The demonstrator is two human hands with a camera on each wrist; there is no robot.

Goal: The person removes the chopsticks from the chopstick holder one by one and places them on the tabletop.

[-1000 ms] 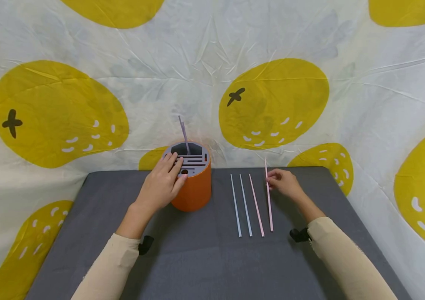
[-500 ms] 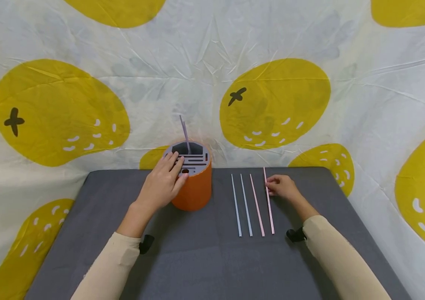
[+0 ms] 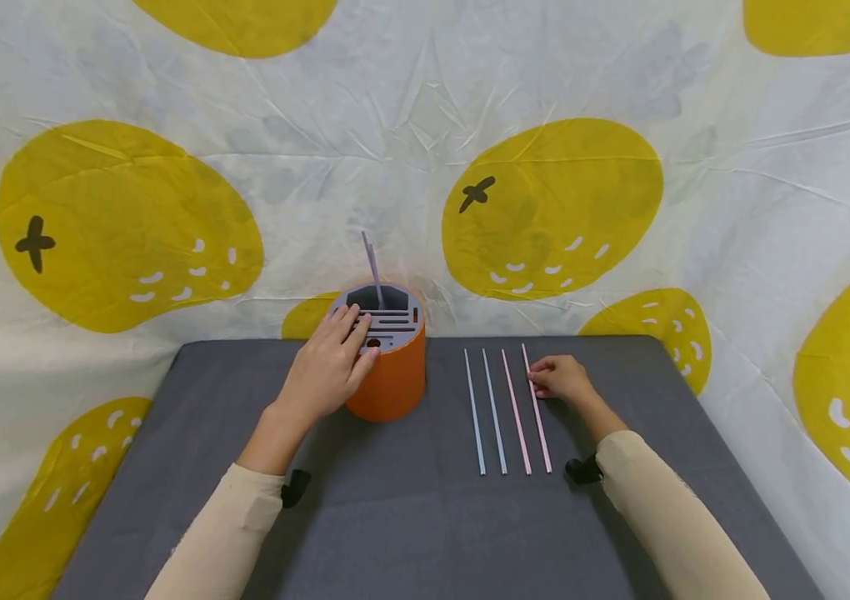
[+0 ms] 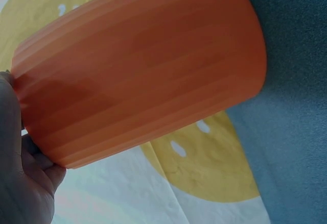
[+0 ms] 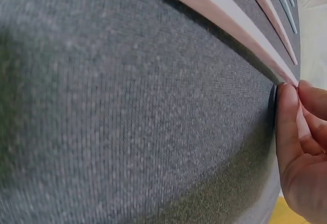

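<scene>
Head view: an orange container [image 3: 387, 387] stands upright on a dark grey tabletop [image 3: 410, 542], and the left hand [image 3: 323, 367] rests on its slotted grey top [image 3: 398, 340], fingers extended and slightly spread, with the thumb near the front rim. That hand touches the container without closing round it. Slim purple sticks [image 3: 373, 262] rise, tilted, out of the dark compartment at the back of the container's top.

To the right of the container, four thin sticks lie side by side, well apart from one another: nearest it a first blue stick [image 3: 474, 412], next a second blue stick [image 3: 495, 412], then a pink stick [image 3: 517, 412], and farthest from it the outer pink stick [image 3: 540, 429].

The right hand [image 3: 560, 379], farther right of the container than every stick, has its thumb and fingertips brought together, pinching the outer pink stick near its far end. The right wrist view shows this pinch close up; whether the stick touches the tabletop along its full length cannot be told.

Behind the container hangs a white cloth [image 3: 380, 83] printed with yellow fruit shapes.
</scene>
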